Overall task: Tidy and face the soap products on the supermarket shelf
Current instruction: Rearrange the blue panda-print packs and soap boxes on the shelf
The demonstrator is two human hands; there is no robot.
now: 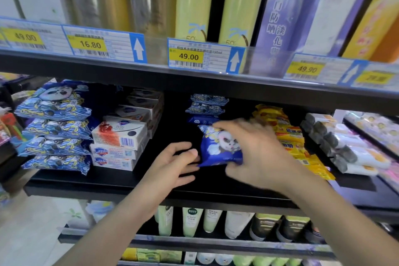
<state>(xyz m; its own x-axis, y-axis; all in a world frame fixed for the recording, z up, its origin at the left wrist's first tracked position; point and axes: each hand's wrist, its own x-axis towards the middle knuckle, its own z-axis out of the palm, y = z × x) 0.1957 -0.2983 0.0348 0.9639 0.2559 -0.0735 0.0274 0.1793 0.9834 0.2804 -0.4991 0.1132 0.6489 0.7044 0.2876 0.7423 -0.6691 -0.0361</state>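
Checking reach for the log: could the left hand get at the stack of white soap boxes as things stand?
Probably yes. The left hand is open, holds nothing, and hovers over bare shelf just right of the white soap boxes. Nothing lies between them; the right hand is busy with the blue panda pack.

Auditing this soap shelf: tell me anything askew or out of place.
The top red-and-white soap box sits skewed on its stack. One blue panda packet is off its pile, tilted in the right hand.
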